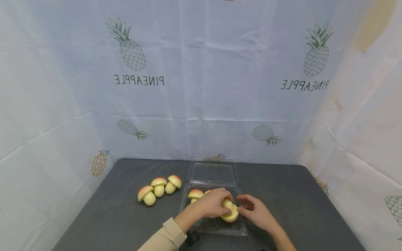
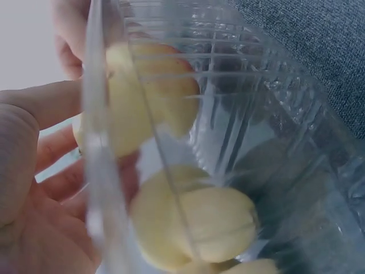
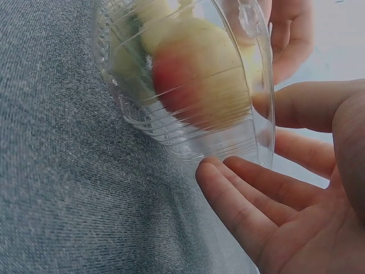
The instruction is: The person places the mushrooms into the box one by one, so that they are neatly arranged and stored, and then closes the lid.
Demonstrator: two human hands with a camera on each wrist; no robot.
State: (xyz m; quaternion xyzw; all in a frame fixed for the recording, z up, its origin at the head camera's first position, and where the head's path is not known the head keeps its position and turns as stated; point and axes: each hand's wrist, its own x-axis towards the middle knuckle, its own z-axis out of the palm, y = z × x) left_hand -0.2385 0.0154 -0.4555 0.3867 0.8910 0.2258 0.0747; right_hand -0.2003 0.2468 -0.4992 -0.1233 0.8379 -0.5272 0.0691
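My left hand (image 1: pixel 216 203) reaches over a clear plastic clamshell box (image 1: pixel 220 231) and grips a toy mushroom (image 1: pixel 230 214) between thumb and fingers. The mushroom is pale yellow with a reddish blush on its cap, and sits at the box's right side. My right hand (image 1: pixel 255 212) is at the right wall with fingers relaxed; in the right wrist view its thumb tip is right at the rim by the mushroom (image 3: pixel 199 74), its other fingertips just outside the wall. Another mushroom (image 1: pixel 195 194) lies at the box's back left; one beside it is mostly hidden by my left hand.
The box's lid (image 1: pixel 213 173) lies folded back toward the curtain. On the dark table (image 1: pixel 150 226), left of the box, lie three more mushrooms (image 1: pixel 159 186) in a slanting row. A pale curtain (image 1: pixel 216 87) with pineapple prints encloses the back and sides.
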